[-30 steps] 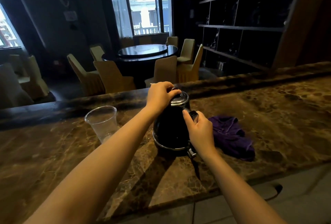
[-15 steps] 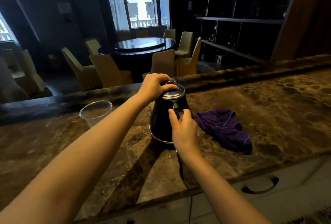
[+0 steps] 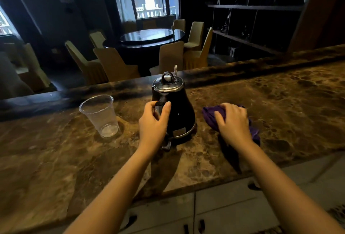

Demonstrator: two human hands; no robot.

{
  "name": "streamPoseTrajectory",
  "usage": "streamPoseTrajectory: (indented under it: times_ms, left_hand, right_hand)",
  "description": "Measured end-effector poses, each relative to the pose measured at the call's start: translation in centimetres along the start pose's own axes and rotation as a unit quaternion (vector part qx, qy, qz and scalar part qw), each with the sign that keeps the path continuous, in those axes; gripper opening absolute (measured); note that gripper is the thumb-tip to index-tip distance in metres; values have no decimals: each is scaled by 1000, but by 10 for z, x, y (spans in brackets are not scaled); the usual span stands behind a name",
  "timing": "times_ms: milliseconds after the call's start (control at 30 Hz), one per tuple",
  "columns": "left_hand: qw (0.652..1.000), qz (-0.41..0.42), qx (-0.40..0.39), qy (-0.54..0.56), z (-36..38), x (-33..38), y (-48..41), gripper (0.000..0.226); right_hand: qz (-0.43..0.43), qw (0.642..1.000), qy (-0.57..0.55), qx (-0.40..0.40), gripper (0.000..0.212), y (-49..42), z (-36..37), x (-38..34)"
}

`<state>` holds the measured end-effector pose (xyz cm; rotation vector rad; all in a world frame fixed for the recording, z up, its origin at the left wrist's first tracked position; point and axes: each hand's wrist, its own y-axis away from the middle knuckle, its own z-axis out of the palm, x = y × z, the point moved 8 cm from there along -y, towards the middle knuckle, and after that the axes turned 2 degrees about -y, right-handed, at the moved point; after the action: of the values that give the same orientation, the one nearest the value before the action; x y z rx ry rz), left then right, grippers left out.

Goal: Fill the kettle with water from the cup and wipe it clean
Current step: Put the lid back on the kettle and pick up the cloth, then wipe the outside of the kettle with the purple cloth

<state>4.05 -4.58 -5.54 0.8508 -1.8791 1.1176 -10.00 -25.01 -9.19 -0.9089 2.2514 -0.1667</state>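
Kettle (image 3: 172,110): lid on, my left hand (image 3: 154,121) wrapped around its handle. Right of kettle: cloth (image 3: 211,116), my right hand (image 3: 233,121) gripping it. Left of kettle: cup (image 3: 99,115), upright.

On the counter (image 3: 280,103) in front of me the kettle (image 3: 175,110) stands in the middle, lid on. The cup (image 3: 99,115) stands upright to its left, apart from it. The cloth (image 3: 214,116) lies to its right, under my right hand (image 3: 233,121). My left hand (image 3: 153,123) wraps the kettle's handle on its near side.
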Motion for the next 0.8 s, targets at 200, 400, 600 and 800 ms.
streamPoseTrajectory:
  times_ms: [200,400,600,800]
  left_hand:
    - [994,0,101,31,5,8,1,25]
    - [995,-36,64,71,-19,-9,-24,31]
    - [959,-132,-85,236,-20,-19,-34,26]
    - [957,-134,-162,200,-17,-13,-40,32]
  right_hand:
    - [20,977,111,-183,64,-19,41,54]
    - [7,960,180,-215,70,-13,46,65]
    - [-38,991,104,-78,39,-14,33,59]
    - [42,972,-230,31,27,-10,1,65]
